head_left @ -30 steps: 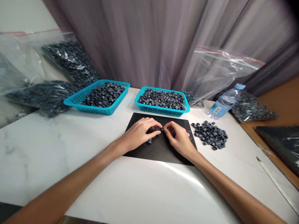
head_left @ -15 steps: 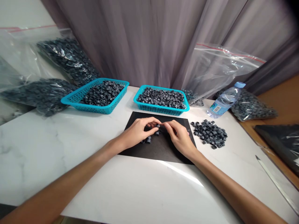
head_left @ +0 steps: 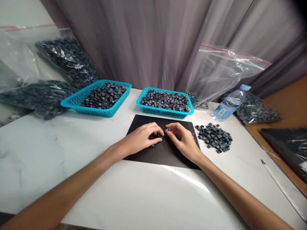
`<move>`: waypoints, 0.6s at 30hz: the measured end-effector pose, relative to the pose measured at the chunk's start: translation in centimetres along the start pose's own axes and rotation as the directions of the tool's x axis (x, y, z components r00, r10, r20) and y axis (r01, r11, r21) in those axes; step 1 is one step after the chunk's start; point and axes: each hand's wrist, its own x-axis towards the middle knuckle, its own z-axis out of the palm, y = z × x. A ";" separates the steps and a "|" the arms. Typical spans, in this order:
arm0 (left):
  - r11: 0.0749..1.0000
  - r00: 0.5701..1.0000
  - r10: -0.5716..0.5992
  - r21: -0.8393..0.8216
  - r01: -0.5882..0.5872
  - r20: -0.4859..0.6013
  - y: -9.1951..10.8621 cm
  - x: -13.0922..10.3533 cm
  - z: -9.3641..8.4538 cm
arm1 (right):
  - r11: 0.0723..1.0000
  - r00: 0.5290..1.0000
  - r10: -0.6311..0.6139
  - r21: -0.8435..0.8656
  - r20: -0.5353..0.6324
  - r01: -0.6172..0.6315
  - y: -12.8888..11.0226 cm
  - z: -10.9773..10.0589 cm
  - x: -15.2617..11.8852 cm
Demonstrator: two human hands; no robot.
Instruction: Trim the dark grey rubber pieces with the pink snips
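Note:
My left hand (head_left: 147,134) is low over the black mat (head_left: 165,155). Its thumb and forefinger close around a small dark grey plastic ring (head_left: 160,136) at mat level; other loose pieces are partly hidden under the fingers. To its right, my right hand (head_left: 181,135) pinches another small dark grey ring (head_left: 169,129) between thumb and fingertips, slightly above the mat. The two hands' fingertips are close but apart. A loose pile of similar grey rings (head_left: 214,137) lies on the table, just right of the mat.
Behind the mat stand a blue basket (head_left: 165,111) and, further left, another blue basket (head_left: 96,112), both holding dark pieces. Filled plastic bags (head_left: 69,60) lean at the left. A water bottle (head_left: 230,103) and a clear zip bag (head_left: 216,73) stand at the right.
My left hand has lowered from the raised ring to pieces on the mat. My right hand has drawn slightly away and now shows a ring in its pinch.

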 end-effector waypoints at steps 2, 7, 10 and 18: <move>0.999 1.000 -0.014 -0.042 0.014 0.014 -0.1 0.0 0.2 | 0.999 1.000 0.010 0.034 0.008 -0.010 0.0 -0.1 -0.2; 0.990 0.999 -0.010 -0.142 0.002 -0.053 -0.1 0.3 0.1 | 0.999 0.999 -0.002 0.038 0.037 0.001 0.1 -0.3 -0.4; 0.959 0.997 -0.049 -0.283 0.029 -0.064 -0.2 0.5 -0.2 | 1.000 0.999 -0.015 -0.017 0.046 0.015 0.0 -0.5 -0.4; 0.812 0.970 -0.242 -0.554 0.182 -0.036 -0.7 0.7 -0.3 | 0.952 0.980 -0.148 -0.250 0.135 0.179 -0.1 -0.3 -0.6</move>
